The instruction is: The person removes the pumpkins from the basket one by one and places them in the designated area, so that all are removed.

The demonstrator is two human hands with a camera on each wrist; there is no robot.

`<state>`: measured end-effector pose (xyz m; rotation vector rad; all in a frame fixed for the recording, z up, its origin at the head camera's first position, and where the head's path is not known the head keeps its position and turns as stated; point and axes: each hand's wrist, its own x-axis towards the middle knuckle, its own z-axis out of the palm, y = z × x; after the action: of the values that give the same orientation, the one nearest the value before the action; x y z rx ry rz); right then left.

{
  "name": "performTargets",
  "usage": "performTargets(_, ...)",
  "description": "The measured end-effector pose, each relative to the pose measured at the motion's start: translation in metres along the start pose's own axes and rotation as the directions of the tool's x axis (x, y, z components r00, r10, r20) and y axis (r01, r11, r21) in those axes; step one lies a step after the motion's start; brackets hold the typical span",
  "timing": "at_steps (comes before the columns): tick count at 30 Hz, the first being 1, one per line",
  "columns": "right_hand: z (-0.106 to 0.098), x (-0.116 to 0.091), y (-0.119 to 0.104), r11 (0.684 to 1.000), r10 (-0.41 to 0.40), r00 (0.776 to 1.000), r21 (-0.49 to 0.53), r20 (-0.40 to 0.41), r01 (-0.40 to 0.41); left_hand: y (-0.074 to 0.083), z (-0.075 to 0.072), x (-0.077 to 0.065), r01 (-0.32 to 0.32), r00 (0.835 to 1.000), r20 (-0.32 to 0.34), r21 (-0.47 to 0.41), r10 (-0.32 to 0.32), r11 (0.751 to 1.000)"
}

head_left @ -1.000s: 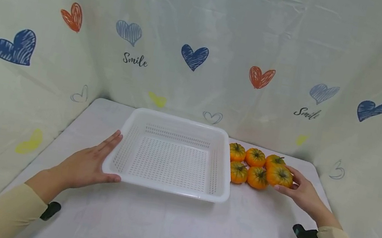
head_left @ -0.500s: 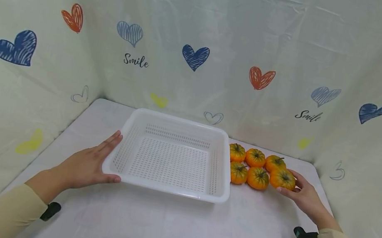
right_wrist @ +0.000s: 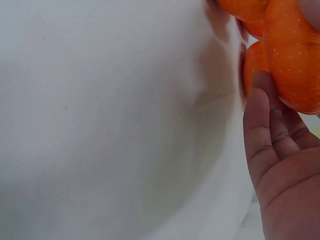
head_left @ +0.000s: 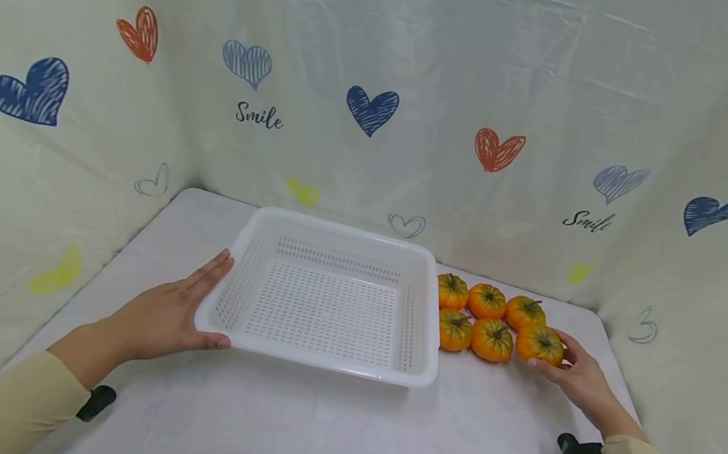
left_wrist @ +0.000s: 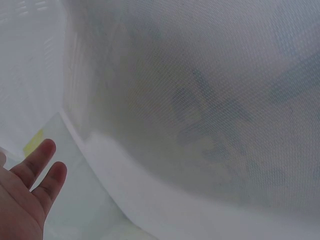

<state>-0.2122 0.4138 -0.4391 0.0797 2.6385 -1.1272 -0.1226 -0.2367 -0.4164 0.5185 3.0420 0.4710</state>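
Note:
A white perforated plastic basket [head_left: 313, 360] stands on the table with nothing inside. At its left end my left hand [head_left: 161, 317] rests against the rim, fingers nearly straight along the side and thumb at the near corner. Two of its fingers [left_wrist: 46, 187] show beside the basket wall in the left wrist view. My right hand [head_left: 586, 386] holds a small orange pumpkin [head_left: 540, 343] with a green-streaked top, thumb in front and fingers behind. From the right wrist, the fingers reach under this pumpkin [right_wrist: 295, 55], beside other pumpkins.
Several more small pumpkins [head_left: 492, 340] sit in two rows against the basket's right side. The white-covered table [head_left: 329, 438] stretches in front. A pale curtain [head_left: 436, 54] printed with hearts encloses the back and sides.
My right hand has moved the pumpkin slightly right and down, away from the pumpkin beside it, into the right end of the near row. The left hand and basket have stayed put.

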Motion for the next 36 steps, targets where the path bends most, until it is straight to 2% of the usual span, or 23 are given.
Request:
performTargets(13,0.001,0.003,0.007,0.998,0.058,0.998,0.028,-0.004,-0.058,0.002,-0.002,0.0,0.012,1.0,0.005,-0.003,-0.012,1.0)
performTargets(24,0.003,0.009,0.019,0.996,0.094,0.996,0.001,0.002,-0.094,0.001,0.0,0.0,0.008,1.0,-0.003,0.002,-0.008,1.0)
performTargets(36,0.006,0.015,0.022,0.993,0.122,0.992,-0.007,0.018,-0.122,0.0,0.0,0.0,0.0,1.0,-0.008,-0.001,0.0,1.0)
